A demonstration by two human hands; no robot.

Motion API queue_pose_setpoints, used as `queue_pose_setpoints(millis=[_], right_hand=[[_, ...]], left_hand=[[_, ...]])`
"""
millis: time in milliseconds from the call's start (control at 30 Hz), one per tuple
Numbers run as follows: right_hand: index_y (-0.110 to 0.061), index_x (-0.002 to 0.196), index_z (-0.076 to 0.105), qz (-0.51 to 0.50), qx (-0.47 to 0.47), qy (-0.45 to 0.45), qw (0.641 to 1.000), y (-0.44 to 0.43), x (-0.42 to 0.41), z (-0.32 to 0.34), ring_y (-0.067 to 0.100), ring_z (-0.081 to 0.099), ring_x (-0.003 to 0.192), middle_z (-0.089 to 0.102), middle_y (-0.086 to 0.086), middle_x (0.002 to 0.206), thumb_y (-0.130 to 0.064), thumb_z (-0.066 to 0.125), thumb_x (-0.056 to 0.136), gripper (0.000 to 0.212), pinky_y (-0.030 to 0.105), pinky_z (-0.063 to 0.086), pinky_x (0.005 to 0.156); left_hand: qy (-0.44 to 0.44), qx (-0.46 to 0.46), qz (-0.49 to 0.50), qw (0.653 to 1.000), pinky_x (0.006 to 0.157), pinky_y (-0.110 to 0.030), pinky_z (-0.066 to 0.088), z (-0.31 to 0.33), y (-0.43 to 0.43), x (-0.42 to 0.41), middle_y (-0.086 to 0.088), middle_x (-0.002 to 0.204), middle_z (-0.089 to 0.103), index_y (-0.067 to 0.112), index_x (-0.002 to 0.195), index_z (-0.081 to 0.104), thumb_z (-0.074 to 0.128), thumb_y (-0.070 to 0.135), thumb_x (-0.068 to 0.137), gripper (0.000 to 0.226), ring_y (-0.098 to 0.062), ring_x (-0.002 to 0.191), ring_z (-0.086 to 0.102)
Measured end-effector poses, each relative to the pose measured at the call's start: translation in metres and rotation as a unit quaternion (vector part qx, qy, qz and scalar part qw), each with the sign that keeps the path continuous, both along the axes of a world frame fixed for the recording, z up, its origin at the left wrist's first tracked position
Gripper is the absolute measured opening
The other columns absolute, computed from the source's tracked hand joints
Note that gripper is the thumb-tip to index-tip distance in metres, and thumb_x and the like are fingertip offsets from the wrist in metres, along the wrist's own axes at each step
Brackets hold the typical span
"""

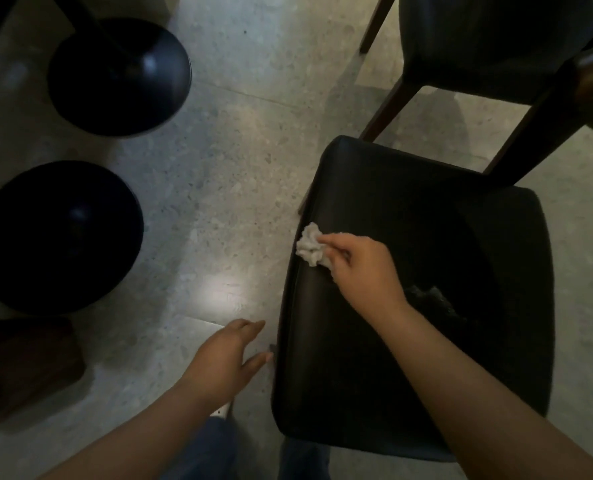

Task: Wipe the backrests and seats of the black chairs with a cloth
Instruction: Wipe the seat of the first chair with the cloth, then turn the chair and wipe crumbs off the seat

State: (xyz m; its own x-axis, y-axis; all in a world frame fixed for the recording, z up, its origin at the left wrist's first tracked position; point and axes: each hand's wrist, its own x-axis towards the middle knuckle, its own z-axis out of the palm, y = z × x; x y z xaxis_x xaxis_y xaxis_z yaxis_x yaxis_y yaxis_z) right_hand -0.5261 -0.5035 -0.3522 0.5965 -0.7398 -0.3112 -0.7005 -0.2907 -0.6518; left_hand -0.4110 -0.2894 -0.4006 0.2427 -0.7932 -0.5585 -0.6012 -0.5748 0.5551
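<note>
Right of centre in the frame, my right hand [360, 268] pinches the crumpled cloth [310, 249] against the black chair seat [426, 341] near its left edge, left hand [225, 362] spread empty, so wiping this seat likely continues rightward.

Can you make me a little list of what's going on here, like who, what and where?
wiping: right hand pinches a crumpled white cloth
where: left edge of the near chair seat
free: left hand open beside the seat, holding nothing
behind: another black chair
left side: two round black bases
ground: grey speckled floor
</note>
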Motion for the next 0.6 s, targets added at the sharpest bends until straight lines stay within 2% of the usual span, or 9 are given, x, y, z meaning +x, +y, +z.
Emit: queue_pose_setpoints(millis=[100,167,267,333,400,500,600], right_hand=[[-0.027,0.125,0.063,-0.063,0.003,0.031,0.998,0.008,-0.016,0.023,0.003,0.061,0.087,0.068,-0.007,0.109,-0.022,0.053,0.097,0.030,0.029,0.054,0.084],[-0.025,0.127,0.061,-0.129,0.023,0.037,0.991,0.018,-0.030,0.039,-0.001,0.060,0.091,0.065,-0.010,0.115,-0.021,0.055,0.097,0.031,0.022,0.052,0.081],[-0.022,0.131,0.058,-0.232,0.040,0.034,0.971,0.039,-0.050,0.070,0.001,0.056,0.106,0.060,-0.006,0.125,-0.021,0.060,0.094,0.037,0.019,0.046,0.089],[-0.021,0.131,0.056,-0.277,0.038,0.033,0.960,0.055,-0.059,0.091,0.003,0.051,0.110,0.055,-0.004,0.129,-0.022,0.064,0.091,0.040,0.015,0.041,0.086],[-0.020,0.123,0.056,-0.315,0.046,0.024,0.948,0.070,-0.065,0.111,0.004,0.050,0.103,0.055,-0.004,0.122,-0.024,0.068,0.088,0.037,0.013,0.038,0.076],[-0.025,0.108,0.055,-0.353,0.066,-0.022,0.933,0.089,-0.069,0.143,0.005,0.055,0.096,0.056,-0.011,0.103,-0.025,0.072,0.085,0.028,0.014,0.039,0.072],[-0.025,0.102,0.059,-0.355,0.068,-0.064,0.930,0.096,-0.066,0.180,0.001,0.056,0.093,0.058,-0.013,0.099,-0.021,0.072,0.084,0.023,0.012,0.040,0.070]], left_hand=[[-0.022,0.016,-0.012,1.000,0.089,-0.006,0.029,0.020,-0.001,0.011,0.008,0.139,0.049,0.025,0.147,0.039,0.054,0.045,0.095,0.057,-0.005,0.121,0.049],[-0.029,0.017,-0.013,0.999,0.088,-0.008,0.031,0.038,-0.003,0.018,0.008,0.137,0.050,0.025,0.145,0.042,0.055,0.045,0.095,0.056,-0.006,0.120,0.050],[-0.031,0.009,-0.015,0.999,0.091,-0.012,0.035,0.071,-0.003,0.026,0.008,0.137,0.051,0.026,0.143,0.046,0.057,0.044,0.094,0.054,-0.007,0.120,0.051],[-0.031,0.003,-0.015,0.999,0.091,-0.012,0.035,0.096,-0.003,0.030,0.009,0.136,0.051,0.026,0.141,0.048,0.058,0.044,0.093,0.052,-0.007,0.119,0.052],[-0.031,-0.006,-0.015,0.999,0.092,-0.013,0.037,0.119,-0.002,0.034,0.008,0.135,0.052,0.025,0.139,0.050,0.058,0.044,0.093,0.051,-0.007,0.118,0.053],[-0.021,-0.026,-0.012,0.999,0.096,-0.017,0.042,0.158,-0.003,0.038,0.009,0.132,0.054,0.026,0.137,0.052,0.059,0.046,0.092,0.049,-0.005,0.115,0.053],[-0.014,-0.054,-0.013,0.998,0.097,-0.020,0.043,0.198,-0.007,0.040,0.010,0.130,0.055,0.027,0.135,0.055,0.059,0.046,0.092,0.047,-0.005,0.113,0.053]])
